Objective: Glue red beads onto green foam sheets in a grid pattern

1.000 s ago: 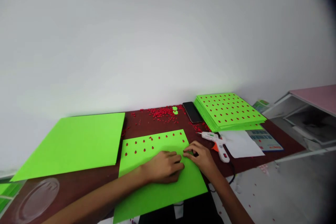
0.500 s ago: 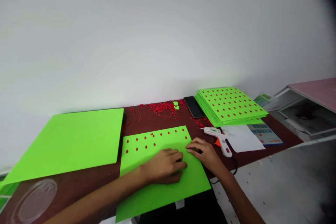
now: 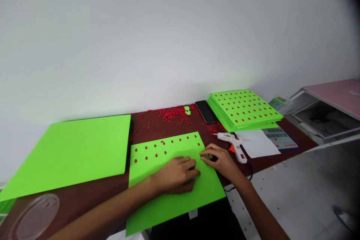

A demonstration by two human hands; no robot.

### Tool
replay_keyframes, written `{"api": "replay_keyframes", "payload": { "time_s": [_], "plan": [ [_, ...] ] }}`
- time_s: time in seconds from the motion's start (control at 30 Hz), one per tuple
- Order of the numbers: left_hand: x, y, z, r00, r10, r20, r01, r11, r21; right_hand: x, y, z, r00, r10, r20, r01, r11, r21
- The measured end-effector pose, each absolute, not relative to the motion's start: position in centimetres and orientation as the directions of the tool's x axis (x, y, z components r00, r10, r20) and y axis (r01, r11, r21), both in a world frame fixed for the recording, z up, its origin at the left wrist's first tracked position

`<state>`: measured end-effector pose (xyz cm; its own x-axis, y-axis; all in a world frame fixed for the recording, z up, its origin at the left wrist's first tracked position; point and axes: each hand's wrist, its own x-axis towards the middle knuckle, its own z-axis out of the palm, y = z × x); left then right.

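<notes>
A bright green sheet (image 3: 157,210) lies before me, with small red pieces (image 3: 156,155) in rows along its far part. My left hand (image 3: 180,175) rests on the middle of this sheet, fingers curled inward; whatever they hold is hidden. At the sheet's right edge, the thumb and forefinger of my right hand (image 3: 219,159) come together in a pinch. A tiny reddish speck shows at those fingertips, just below the last red piece of the right-hand column. Close beyond my right hand lies a white glue gun (image 3: 232,142) with an orange trigger.
Plain green sheets (image 3: 84,153) lie at left, near a clear plastic lid (image 3: 39,215). Loose red pieces (image 3: 174,113), green flower shapes (image 3: 187,110) and a phone (image 3: 206,111) sit along the wall. A stack of dotted green sheets (image 3: 244,107) and white paper (image 3: 257,143) are at right.
The view has shifted slightly. My right hand's thumb and forefinger stay at the sheet's right edge, a little more arched. My left hand has barely moved.
</notes>
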<state>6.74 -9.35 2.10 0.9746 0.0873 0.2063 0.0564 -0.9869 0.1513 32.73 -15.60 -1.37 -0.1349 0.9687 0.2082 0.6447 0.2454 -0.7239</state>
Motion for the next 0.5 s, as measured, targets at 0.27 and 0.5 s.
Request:
{"api": "replay_keyframes", "payload": {
  "time_s": [0.27,0.5],
  "plan": [
    [6.8,-9.3,2.1,0.976,0.079,0.203,0.050,-0.988,0.147,31.9,-14.5,-0.9,-0.066,0.961,0.267,0.619,0.249,-0.744],
    [6.8,-9.4,2.1,0.977,0.078,0.198,0.049,-0.988,0.147,29.9,-10.9,-1.0,-0.103,0.959,0.263,0.606,0.270,-0.748]
  ]
}}
